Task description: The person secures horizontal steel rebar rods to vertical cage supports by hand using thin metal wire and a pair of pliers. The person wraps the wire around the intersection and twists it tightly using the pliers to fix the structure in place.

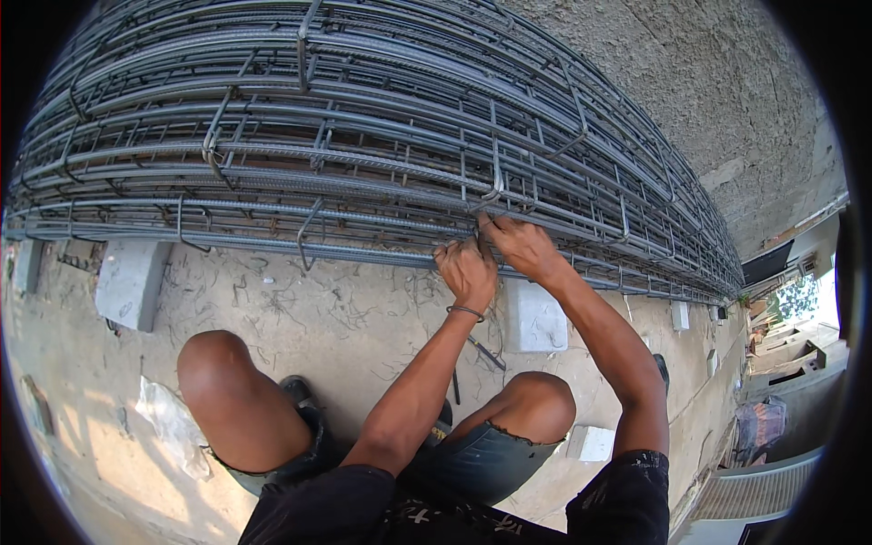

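A large stack of steel rebar cages, long ribbed bars joined by bent stirrups, stretches across the view in front of me. At its lower near edge, right of the middle, my two hands work close together. My left hand is closed, knuckles up, against the lowest bars. Just right of it, my right hand has its fingers bent and pressed together beside a stirrup corner. What the fingertips grip is hidden or too small to name. A dark tool handle shows beside my left forearm, partly hidden behind it.
Pale concrete blocks stand under and near the cages, one at left and one by my right forearm. Bits of wire litter the concrete floor. A clear plastic bag lies at left. A rough wall rises beyond the cages.
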